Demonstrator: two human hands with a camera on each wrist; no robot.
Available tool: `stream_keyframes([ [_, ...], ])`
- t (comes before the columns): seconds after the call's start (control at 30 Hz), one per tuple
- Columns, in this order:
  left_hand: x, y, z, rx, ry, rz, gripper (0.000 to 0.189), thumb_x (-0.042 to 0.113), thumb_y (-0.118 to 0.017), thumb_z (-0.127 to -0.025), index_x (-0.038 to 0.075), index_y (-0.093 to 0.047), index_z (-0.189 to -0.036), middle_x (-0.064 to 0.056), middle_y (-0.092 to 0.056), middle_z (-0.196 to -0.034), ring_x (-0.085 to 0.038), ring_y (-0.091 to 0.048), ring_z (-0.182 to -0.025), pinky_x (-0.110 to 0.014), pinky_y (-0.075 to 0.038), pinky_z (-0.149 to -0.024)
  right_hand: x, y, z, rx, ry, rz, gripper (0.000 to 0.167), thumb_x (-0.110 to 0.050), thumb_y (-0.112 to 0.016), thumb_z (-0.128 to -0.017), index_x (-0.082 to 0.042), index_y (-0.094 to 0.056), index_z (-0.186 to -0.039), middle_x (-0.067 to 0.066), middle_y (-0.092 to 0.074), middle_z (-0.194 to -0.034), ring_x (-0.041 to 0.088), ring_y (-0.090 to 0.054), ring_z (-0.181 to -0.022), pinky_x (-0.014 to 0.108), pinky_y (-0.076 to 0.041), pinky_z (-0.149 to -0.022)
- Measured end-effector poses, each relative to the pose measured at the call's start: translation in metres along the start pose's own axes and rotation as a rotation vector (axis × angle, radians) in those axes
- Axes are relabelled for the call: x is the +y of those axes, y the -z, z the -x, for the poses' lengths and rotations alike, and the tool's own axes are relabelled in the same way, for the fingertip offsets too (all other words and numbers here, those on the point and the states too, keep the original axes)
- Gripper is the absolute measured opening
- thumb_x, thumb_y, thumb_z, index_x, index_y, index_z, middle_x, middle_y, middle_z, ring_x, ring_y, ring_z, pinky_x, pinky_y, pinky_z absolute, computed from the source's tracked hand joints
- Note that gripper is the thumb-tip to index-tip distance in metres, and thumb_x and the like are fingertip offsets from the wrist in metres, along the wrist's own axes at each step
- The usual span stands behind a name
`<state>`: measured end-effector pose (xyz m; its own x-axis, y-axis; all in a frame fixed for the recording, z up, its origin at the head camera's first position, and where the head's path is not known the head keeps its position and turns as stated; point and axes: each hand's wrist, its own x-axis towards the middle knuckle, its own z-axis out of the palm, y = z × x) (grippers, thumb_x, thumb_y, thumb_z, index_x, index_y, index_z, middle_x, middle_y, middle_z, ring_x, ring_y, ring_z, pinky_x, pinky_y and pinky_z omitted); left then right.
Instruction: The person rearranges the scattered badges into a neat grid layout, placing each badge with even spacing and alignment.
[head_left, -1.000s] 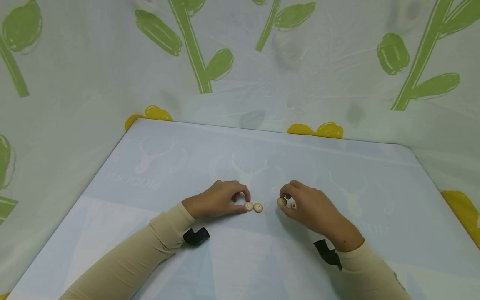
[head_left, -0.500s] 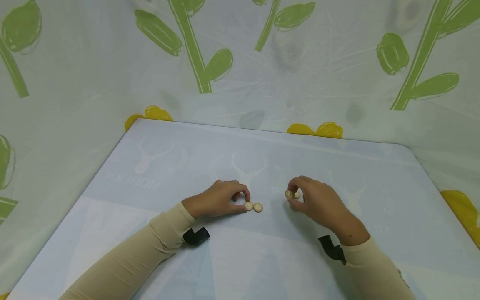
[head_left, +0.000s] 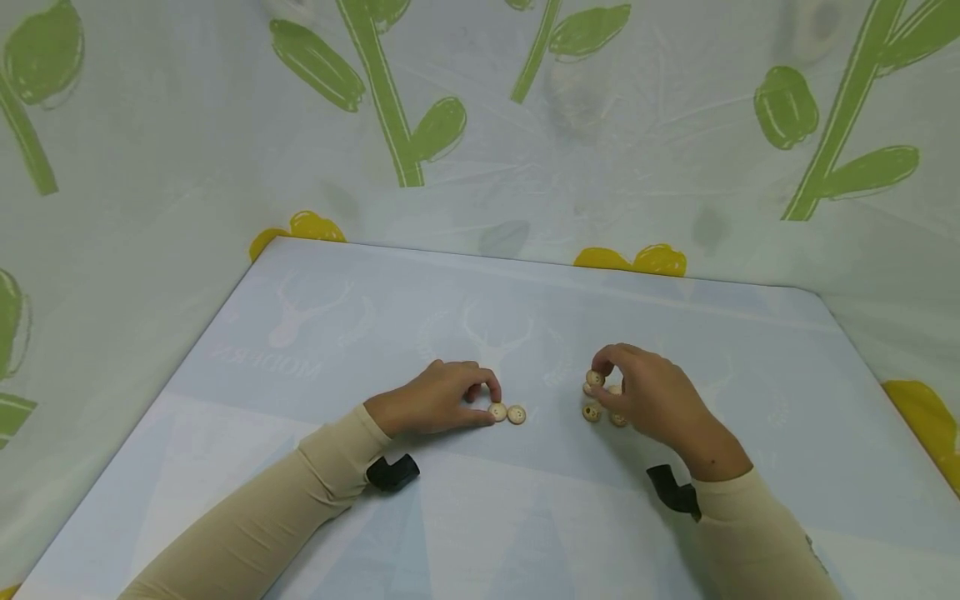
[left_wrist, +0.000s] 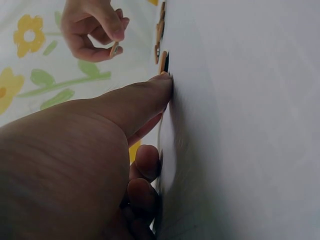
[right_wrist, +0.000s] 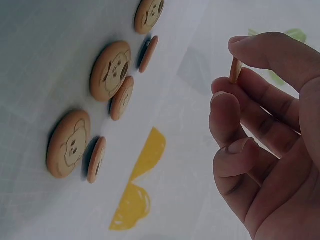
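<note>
My left hand (head_left: pixel 442 398) rests on the table at the middle, thumb and forefinger pinching a round wooden button (head_left: pixel 498 412). A second wooden button (head_left: pixel 517 414) lies flat just to its right. My right hand (head_left: pixel 663 402) is raised over the table and holds another wooden button (right_wrist: pixel 235 70) between thumb and fingertip. Beneath and beside that hand lie several more buttons (head_left: pixel 592 412), partly hidden by its fingers in the head view. In the right wrist view the lying buttons (right_wrist: pixel 111 70) show animal faces drawn on pale tops, with two small holes.
A pale blue table cover (head_left: pixel 480 517) with faint deer prints spans the table. Behind it hangs a light cloth (head_left: pixel 645 183) with green leaves and yellow flowers. A black strap piece (head_left: pixel 392 473) sits at the left wrist, another (head_left: pixel 672 492) at the right.
My right hand has moved right and away from me with its button, uncovering buttons on the table. My left hand and the two buttons by it have stayed put.
</note>
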<state>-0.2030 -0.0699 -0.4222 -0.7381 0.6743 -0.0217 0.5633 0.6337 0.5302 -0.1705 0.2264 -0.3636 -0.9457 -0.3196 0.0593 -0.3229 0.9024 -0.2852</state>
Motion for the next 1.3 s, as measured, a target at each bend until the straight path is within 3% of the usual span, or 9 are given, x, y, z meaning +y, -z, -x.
stream_keyframes([
  [0.23,-0.001,0.0,0.0,0.011,-0.023,-0.004,0.017,0.038,-0.074,-0.09,0.03,-0.065,-0.103,0.01,-0.051,-0.082,-0.005,-0.048,-0.081,-0.037,-0.03,-0.081,0.011,0.002,-0.001,-0.013,-0.025,-0.012,0.022,-0.015,-0.077,-0.086,-0.01,-0.066,-0.104,0.005,-0.068,-0.099,0.015,-0.052,-0.069,0.029,-0.043,-0.061],
  [0.77,0.0,0.001,0.001,0.016,-0.036,0.004,0.016,0.037,-0.074,-0.09,0.029,-0.065,-0.102,0.009,-0.052,-0.082,-0.004,-0.048,-0.08,-0.037,-0.03,-0.079,0.032,0.003,-0.007,-0.012,-0.108,0.0,0.02,-0.016,-0.074,-0.089,-0.007,-0.067,-0.105,0.01,-0.069,-0.1,0.022,-0.059,-0.082,0.04,-0.051,-0.071],
  [1.3,0.0,0.001,0.001,0.02,-0.032,0.003,0.017,0.036,-0.075,-0.09,0.029,-0.066,-0.103,0.009,-0.053,-0.082,-0.005,-0.049,-0.079,-0.034,-0.031,-0.077,0.044,0.003,-0.009,-0.036,-0.21,-0.007,0.021,-0.017,-0.072,-0.091,-0.005,-0.066,-0.107,0.015,-0.069,-0.104,0.024,-0.057,-0.08,0.034,-0.048,-0.064],
])
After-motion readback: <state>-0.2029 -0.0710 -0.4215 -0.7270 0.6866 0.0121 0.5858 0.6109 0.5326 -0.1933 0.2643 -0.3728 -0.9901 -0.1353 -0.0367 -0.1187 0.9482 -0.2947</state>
